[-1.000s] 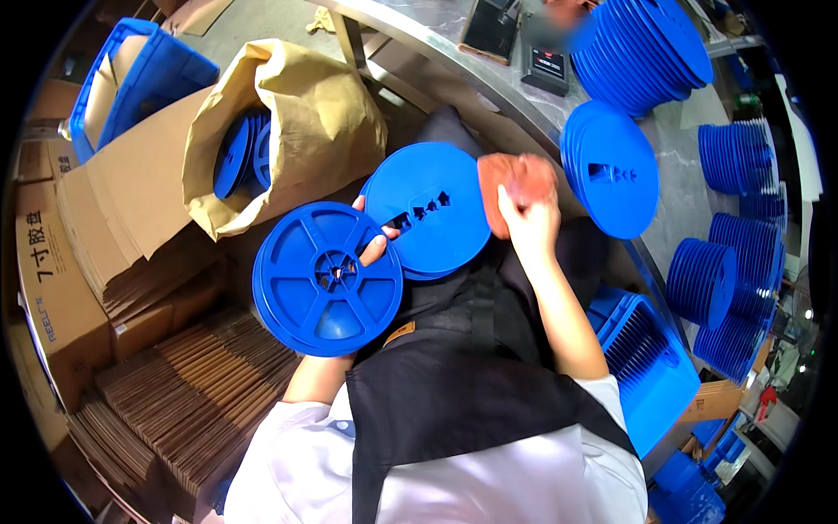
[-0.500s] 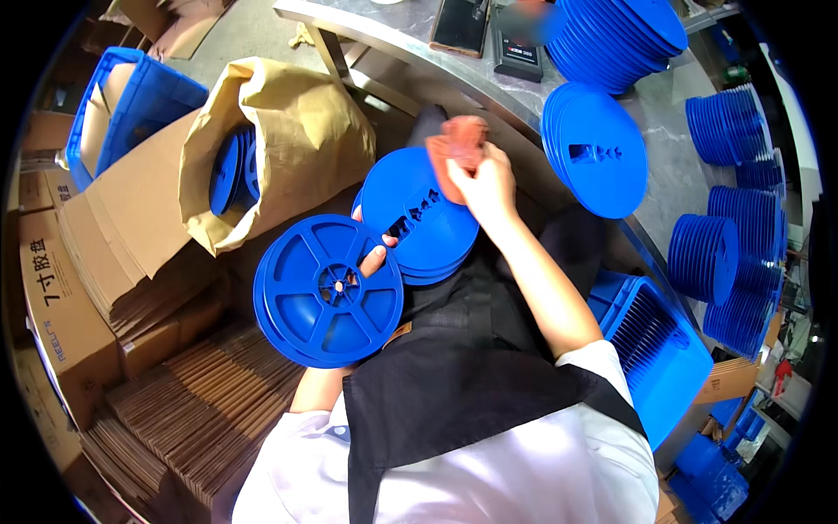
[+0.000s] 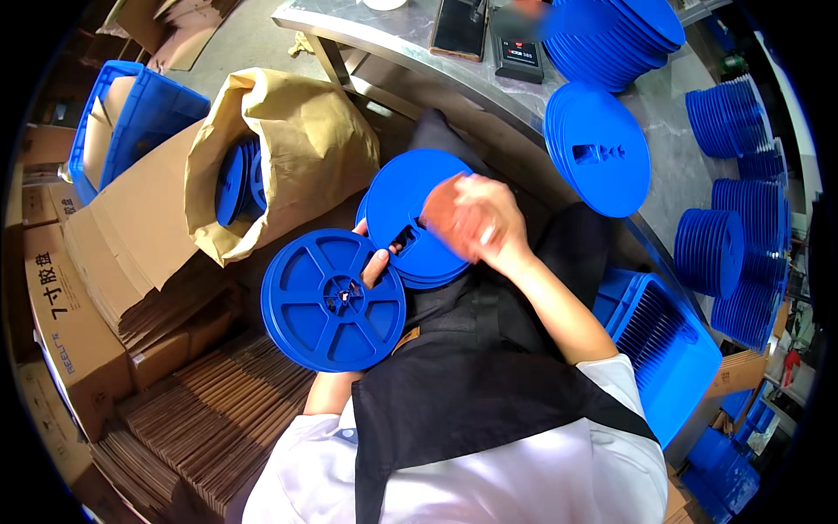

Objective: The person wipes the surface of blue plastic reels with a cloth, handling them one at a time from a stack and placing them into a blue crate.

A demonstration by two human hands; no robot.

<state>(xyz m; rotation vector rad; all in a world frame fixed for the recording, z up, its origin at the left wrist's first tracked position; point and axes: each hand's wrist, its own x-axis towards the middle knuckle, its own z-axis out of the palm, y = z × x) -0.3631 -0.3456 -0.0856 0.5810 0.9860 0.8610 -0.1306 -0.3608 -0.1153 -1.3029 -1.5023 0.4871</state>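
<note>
My left hand (image 3: 375, 267) grips a blue plastic reel (image 3: 298, 336) with a spoked face, its thumb near the hub; most of the fingers are hidden behind. Just beyond, over my lap, are more blue reels, the top one (image 3: 403, 188) showing a smooth face with slot-shaped cutouts. My right hand (image 3: 499, 223), blurred by motion, is closed on a reddish-brown cloth (image 3: 447, 214) that lies against the right side of that smooth face.
A yellow sack (image 3: 305, 131) holding blue reels stands at the left, near a blue crate (image 3: 148, 109) and stacked flat cardboard (image 3: 205, 393). On the metal table (image 3: 384, 39) are a phone (image 3: 458, 31) and several blue reel stacks (image 3: 598, 148). A blue bin (image 3: 676, 384) sits at my right.
My right hand and the cloth have moved down across the smooth reel face, from its upper right edge. The spoked reel in my left hand has shifted slightly right and down.
</note>
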